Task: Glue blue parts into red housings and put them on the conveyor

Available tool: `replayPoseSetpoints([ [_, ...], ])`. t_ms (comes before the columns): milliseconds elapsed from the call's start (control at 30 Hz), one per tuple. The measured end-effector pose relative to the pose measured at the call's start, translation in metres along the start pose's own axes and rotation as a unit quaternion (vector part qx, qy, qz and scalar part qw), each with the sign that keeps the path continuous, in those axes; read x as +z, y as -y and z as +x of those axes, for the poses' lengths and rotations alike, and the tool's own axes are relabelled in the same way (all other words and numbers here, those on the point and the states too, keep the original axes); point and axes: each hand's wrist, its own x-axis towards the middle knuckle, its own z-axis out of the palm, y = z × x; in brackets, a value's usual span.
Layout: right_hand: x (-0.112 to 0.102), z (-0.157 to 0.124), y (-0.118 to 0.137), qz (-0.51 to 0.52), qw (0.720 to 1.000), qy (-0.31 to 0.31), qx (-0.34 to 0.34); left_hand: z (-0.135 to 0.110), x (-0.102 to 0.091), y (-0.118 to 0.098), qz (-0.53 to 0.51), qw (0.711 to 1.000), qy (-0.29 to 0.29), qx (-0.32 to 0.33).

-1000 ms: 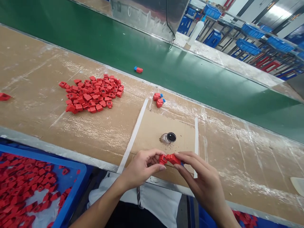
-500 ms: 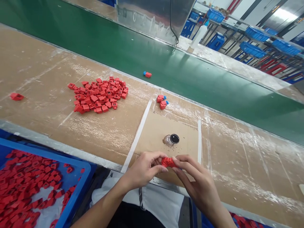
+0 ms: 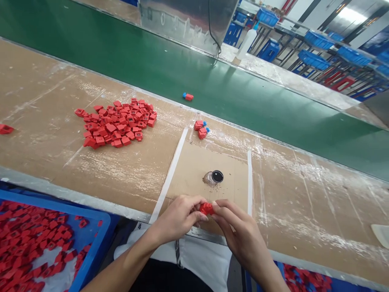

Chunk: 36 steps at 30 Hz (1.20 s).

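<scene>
My left hand (image 3: 179, 217) and my right hand (image 3: 235, 231) meet at the near edge of the cardboard-covered bench, both pinching one small red plastic part (image 3: 206, 209) between their fingertips. Most of the part is hidden by the fingers. Just beyond it stands a small clear jar with a black lid (image 3: 214, 177). A pile of several red parts (image 3: 117, 123) lies to the left on the bench. Two red parts with blue pieces (image 3: 201, 129) lie near the belt edge.
A green conveyor belt (image 3: 243, 97) runs behind the bench, carrying one red-and-blue part (image 3: 188, 96). A blue bin of red parts (image 3: 39, 243) sits at the lower left. A lone red part (image 3: 5, 129) lies far left. Blue crates and racks stand at the back right.
My hands have closed together, so the red part shows less between the fingers than before. They sit slightly lower and to the left in the picture.
</scene>
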Motion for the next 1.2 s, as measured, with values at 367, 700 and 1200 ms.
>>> replayPoseSetpoints([
  [367,0.012,0.005,-0.010,0.089,0.989,-0.104,0.052,0.002,0.002,0.001,-0.143,0.990,-0.019,0.006],
  [700,0.021,0.000,-0.013,0.138,0.986,-0.087,0.045,0.003,0.001,0.005,-0.153,0.988,-0.007,-0.027],
  [1200,0.026,0.006,-0.012,0.160,0.983,-0.059,0.067,0.004,0.000,0.010,-0.120,0.993,-0.004,-0.016],
])
